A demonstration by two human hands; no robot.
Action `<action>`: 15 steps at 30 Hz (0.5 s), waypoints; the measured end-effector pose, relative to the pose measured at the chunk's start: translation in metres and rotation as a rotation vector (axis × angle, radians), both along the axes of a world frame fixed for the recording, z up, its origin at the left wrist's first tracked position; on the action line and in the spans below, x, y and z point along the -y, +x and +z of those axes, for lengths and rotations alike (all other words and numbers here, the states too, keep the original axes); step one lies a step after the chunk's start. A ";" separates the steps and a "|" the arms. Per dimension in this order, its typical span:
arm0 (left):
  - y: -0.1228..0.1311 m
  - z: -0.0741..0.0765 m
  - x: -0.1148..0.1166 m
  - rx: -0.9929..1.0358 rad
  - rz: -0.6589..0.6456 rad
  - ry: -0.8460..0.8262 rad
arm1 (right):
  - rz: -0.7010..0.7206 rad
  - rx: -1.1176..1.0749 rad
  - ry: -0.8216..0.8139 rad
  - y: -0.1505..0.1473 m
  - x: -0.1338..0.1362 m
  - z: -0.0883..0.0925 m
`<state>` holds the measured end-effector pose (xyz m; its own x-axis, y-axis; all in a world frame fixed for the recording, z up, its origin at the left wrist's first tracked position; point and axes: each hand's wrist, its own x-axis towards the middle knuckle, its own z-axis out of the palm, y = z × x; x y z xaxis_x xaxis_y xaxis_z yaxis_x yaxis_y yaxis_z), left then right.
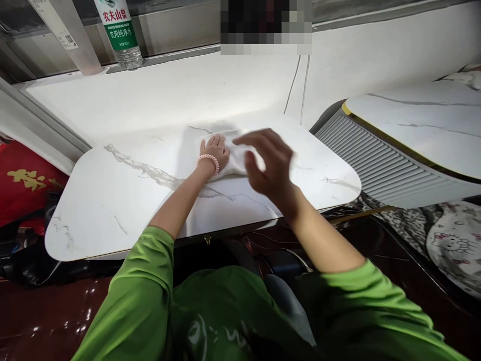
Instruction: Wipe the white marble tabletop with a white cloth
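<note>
- Green shirt fills the foreground, nearest the camera
- Left hand, wearing a pink coiled band at the wrist, rests palm down on a white cloth, its fingers stretched out and close together
- Right hand is raised and blurred at the cloth's right side, fingers bent, thumb apart from them; I cannot tell whether it touches the cloth
- White cloth lies rumpled near the middle of the marble-patterned table
- Water bottle stands beyond, at upper left
</note>
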<state>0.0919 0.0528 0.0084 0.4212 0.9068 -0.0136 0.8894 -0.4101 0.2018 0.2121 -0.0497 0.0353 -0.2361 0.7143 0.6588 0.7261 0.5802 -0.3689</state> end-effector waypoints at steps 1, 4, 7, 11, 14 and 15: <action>0.001 0.000 0.000 -0.003 0.007 -0.002 | -0.056 0.014 -0.043 0.001 -0.019 -0.006; 0.004 0.000 0.002 -0.024 0.051 0.000 | -0.198 0.106 -0.238 0.005 -0.076 -0.031; 0.010 -0.001 0.013 -0.024 0.094 0.019 | -0.156 0.270 -0.327 0.015 -0.101 -0.052; 0.032 -0.003 0.047 -0.011 0.086 0.033 | -0.107 0.351 -0.264 0.045 -0.068 -0.062; 0.063 -0.002 0.078 -0.012 0.010 0.002 | -0.152 0.326 -0.250 0.085 -0.026 -0.067; 0.077 -0.002 0.086 -0.018 -0.028 -0.017 | -0.170 0.316 -0.252 0.100 -0.013 -0.069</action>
